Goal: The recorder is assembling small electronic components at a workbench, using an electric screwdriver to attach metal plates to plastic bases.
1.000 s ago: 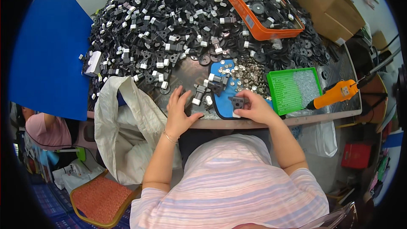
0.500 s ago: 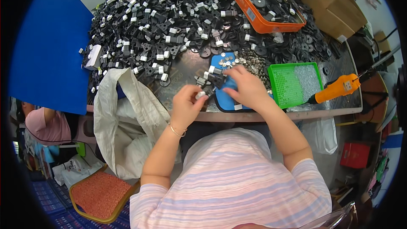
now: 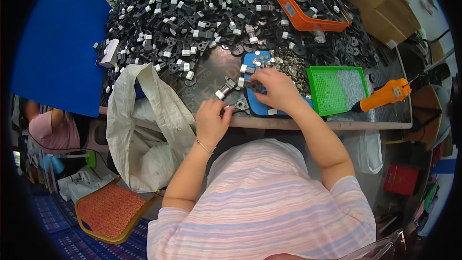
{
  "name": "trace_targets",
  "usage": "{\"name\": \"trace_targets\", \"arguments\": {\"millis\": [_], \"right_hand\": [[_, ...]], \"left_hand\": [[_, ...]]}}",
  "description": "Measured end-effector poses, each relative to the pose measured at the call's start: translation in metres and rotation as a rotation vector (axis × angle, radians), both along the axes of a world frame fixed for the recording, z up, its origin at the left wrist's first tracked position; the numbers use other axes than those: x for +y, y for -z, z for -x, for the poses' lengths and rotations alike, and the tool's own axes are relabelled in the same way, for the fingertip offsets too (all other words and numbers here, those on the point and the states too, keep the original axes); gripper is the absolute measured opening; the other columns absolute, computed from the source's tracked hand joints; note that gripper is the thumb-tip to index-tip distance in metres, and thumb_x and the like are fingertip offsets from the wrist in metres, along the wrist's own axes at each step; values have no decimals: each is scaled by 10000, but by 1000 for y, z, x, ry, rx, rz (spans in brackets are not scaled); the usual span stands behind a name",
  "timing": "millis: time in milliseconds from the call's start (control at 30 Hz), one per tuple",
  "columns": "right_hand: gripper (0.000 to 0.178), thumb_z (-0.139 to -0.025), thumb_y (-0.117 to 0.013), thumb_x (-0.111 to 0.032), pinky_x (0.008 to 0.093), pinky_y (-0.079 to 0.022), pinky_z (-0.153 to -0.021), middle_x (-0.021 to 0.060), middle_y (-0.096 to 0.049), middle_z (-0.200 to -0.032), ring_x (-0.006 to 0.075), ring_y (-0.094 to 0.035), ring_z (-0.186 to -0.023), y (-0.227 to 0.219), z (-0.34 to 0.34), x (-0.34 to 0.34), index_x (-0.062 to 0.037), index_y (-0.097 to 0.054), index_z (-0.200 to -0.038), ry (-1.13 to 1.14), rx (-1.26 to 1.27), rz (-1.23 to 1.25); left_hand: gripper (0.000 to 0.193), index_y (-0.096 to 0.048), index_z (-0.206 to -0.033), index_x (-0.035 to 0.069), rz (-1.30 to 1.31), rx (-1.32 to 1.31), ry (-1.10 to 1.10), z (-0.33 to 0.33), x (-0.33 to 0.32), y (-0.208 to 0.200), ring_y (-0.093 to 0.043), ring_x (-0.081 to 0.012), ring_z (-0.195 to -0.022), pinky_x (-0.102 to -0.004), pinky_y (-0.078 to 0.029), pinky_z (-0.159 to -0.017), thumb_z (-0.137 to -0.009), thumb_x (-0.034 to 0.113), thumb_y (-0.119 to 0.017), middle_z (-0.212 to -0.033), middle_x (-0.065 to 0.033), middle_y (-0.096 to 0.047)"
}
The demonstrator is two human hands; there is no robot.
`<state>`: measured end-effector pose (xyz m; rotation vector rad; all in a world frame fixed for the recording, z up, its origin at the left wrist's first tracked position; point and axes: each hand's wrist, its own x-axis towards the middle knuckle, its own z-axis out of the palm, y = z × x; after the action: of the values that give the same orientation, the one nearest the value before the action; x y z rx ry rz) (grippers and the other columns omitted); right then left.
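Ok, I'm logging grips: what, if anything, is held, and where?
Left hand: a black part, by its white end. Right hand: another part, apparently by its black end.

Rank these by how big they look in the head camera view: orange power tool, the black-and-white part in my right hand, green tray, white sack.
1. White sack
2. Green tray
3. Orange power tool
4. Black-and-white part, partly covered by your right hand

Right fingers [image 3: 266, 75] hold a black, white-ended part [image 3: 250, 84] sideways; left fingers [image 3: 216, 105] touch another [image 3: 241, 105].
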<state>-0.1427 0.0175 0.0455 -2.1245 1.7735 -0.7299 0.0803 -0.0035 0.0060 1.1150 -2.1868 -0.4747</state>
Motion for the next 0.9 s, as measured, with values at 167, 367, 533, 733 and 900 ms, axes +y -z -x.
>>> {"name": "trace_targets", "arguments": {"millis": [167, 367, 533, 733, 900], "right_hand": [[344, -649, -723, -214, 397, -461, -827, 59, -655, -918, 264, -583, -950, 3, -2, 8, -108, -661, -971, -107, 120, -197], [322, -707, -744, -220, 381, -454, -858, 89, -593, -1049, 275, -569, -976, 0, 0, 6, -90, -654, -988, -39, -154, -67], [312, -705, -718, -143, 385, -463, -859, 85, -580, -1029, 283, -551, -981, 6, 11, -21, -97, -638, -1004, 50, 73, -34], [292, -702, -683, -129, 380, -459, -870, 91, -597, -1002, 278, -541, -1010, 9, 14, -39, -97, -642, -989, 29, 135, -92], [268, -741, -627, -142, 367, -470, -828, 102, -616, -996, 273, -569, -933, 7, 19, -52, -88, -638, -1004, 20, -136, 42]], "left_hand": [[239, -611, -885, 41, 166, 56, 21, -1, -22, -6, -543, -321, -807, -388, -448, -733, -678, 61, -729, -918, -127, -575], [301, -610, -977, 26, 62, 2, 34, -8, -41, 16, -584, -256, -752, -338, -489, -692, -695, 35, -714, -871, -97, -610], [197, -603, -999, -3, -398, 249, -123, -6, -42, 9, -599, -92, -682, -220, -488, -618, -821, 64, -654, -793, -61, -650], [189, -618, -931, 18, 27, 40, -98, -13, -49, 10, -583, -292, -810, -358, -474, -730, -754, 67, -666, -890, -130, -608], [148, -583, -817, 22, -61, 78, 102, -9, -24, -14, -536, -322, -815, -399, -437, -719, -729, 91, -679, -881, -135, -576]]}}
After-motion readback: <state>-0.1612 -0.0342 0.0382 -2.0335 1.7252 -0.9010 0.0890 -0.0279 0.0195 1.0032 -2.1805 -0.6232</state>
